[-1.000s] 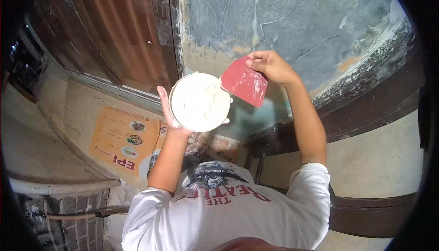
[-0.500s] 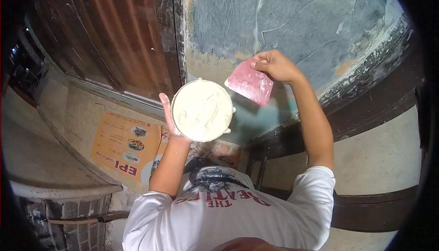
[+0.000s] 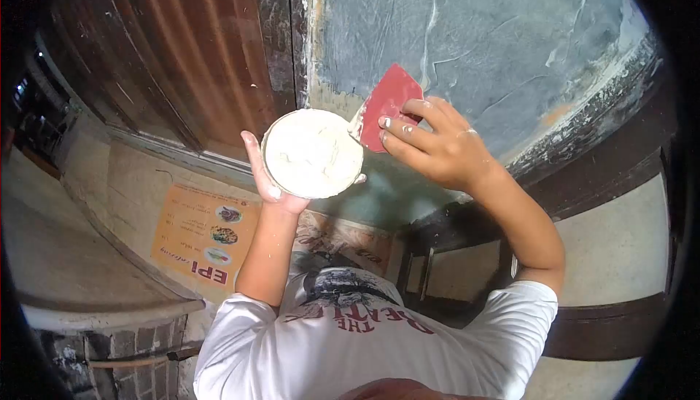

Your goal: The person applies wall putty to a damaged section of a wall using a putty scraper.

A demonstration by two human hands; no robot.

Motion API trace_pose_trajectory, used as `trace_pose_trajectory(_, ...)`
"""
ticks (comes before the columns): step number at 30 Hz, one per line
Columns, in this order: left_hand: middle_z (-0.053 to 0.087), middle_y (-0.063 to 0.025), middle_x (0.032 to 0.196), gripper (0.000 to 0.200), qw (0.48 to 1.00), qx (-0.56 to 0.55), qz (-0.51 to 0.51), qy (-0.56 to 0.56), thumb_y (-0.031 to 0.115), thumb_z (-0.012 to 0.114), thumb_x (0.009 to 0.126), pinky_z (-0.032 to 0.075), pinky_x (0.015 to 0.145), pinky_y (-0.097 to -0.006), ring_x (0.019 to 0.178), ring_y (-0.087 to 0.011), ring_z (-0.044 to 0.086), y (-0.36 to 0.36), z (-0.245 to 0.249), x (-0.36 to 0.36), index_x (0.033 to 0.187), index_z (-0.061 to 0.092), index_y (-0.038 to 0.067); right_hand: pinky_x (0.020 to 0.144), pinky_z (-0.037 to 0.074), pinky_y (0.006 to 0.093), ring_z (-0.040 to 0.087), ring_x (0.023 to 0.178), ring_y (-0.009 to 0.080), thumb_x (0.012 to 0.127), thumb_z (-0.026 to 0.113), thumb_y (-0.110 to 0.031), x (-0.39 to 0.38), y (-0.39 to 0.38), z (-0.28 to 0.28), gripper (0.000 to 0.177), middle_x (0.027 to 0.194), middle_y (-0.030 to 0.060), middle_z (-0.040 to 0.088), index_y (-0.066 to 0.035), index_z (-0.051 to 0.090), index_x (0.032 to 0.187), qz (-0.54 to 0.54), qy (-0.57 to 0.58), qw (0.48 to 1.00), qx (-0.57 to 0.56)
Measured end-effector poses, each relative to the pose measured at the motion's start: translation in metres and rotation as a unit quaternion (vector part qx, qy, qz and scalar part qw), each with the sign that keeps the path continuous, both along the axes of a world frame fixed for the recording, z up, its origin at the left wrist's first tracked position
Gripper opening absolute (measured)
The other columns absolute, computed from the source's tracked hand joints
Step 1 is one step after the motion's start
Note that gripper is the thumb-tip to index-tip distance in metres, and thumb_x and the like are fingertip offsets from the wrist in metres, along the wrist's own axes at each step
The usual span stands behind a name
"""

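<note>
My left hand is wrapped round a round tub of cream-white paste, its thumb up along the near-left side and fingertips showing at the right rim. The paste fills the tub to about its rim. In my right hand is a red flat scraper, pinched between thumb and fingers. White paste clings to the scraper's left edge, close beside the tub's right rim. White smears mark the right fingers. Behind the scraper stands a grey-blue wall with streaks of white filler.
A brown wooden door stands to the left of the wall. An orange printed banner lies on the floor below. Dark wooden furniture is at the right, and a curved ledge at the lower left.
My right hand has turned the scraper upright and brought its edge nearer the tub, where paste now shows on it. The tub has shifted slightly left and up.
</note>
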State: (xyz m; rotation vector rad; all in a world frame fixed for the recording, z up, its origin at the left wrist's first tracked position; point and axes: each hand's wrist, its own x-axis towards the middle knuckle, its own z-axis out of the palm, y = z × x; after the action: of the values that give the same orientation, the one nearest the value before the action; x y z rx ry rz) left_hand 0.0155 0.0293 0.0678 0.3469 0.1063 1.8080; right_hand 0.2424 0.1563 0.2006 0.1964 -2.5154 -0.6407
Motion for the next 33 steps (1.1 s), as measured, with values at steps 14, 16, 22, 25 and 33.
trace_pose_trajectory(14,0.049,-0.0229,0.148,0.095,0.99,0.089,-0.105,-0.024,0.079,0.038,0.092,0.041,0.106,-0.0647,0.131,-0.0443,0.051,-0.018,0.007,-0.009,0.144,0.047,0.0,0.097,0.051,0.0462,0.062,0.11,0.029,0.075,0.066,-0.015,-0.011,-0.014,-0.025,0.027,0.111,0.0046,0.069,-0.009,0.069,0.101,0.022,0.017,0.999,-0.032)
trace_pose_trajectory(16,0.049,-0.0229,0.148,0.095,0.983,0.121,-0.133,-0.04,0.079,0.037,0.092,0.04,0.105,-0.0667,0.131,-0.0453,0.051,-0.018,0.005,-0.009,0.145,0.047,0.001,0.098,0.051,0.0457,0.062,0.111,0.029,0.075,0.066,-0.015,-0.012,-0.017,-0.028,0.027,0.111,0.0045,0.069,-0.009,0.069,0.102,0.016,0.013,0.999,-0.032)
trace_pose_trajectory(22,0.051,-0.023,0.147,0.095,0.998,0.004,-0.068,0.01,0.079,0.036,0.092,0.04,0.104,-0.0685,0.13,-0.0456,0.052,-0.017,0.004,-0.008,0.144,0.048,0.001,0.099,0.05,0.0464,0.061,0.111,0.0295,0.076,0.066,-0.015,-0.011,-0.022,-0.029,0.027,0.114,0.0044,0.068,-0.009,0.068,0.102,0.024,0.007,0.999,-0.043)
trace_pose_trajectory(25,0.052,-0.0233,0.145,0.095,0.991,0.074,-0.111,-0.017,0.079,0.036,0.092,0.041,0.105,-0.0662,0.129,-0.0446,0.053,-0.015,0.004,-0.007,0.144,0.049,0.0,0.098,0.051,0.0469,0.061,0.111,0.03,0.075,0.067,-0.015,-0.009,-0.023,-0.031,0.029,0.112,0.0048,0.067,-0.009,0.068,0.103,0.024,0.005,0.998,-0.054)
trace_pose_trajectory(33,0.055,-0.0235,0.142,0.093,0.998,-0.002,-0.061,-0.012,0.078,0.038,0.093,0.044,0.106,-0.0597,0.127,-0.0424,0.056,-0.008,-0.004,-0.009,0.14,0.052,-0.002,0.094,0.053,0.045,0.061,0.107,0.0284,0.074,0.067,-0.015,-0.011,-0.027,-0.032,0.026,0.11,0.004,0.066,-0.007,0.069,0.099,0.015,0.011,0.998,-0.061)
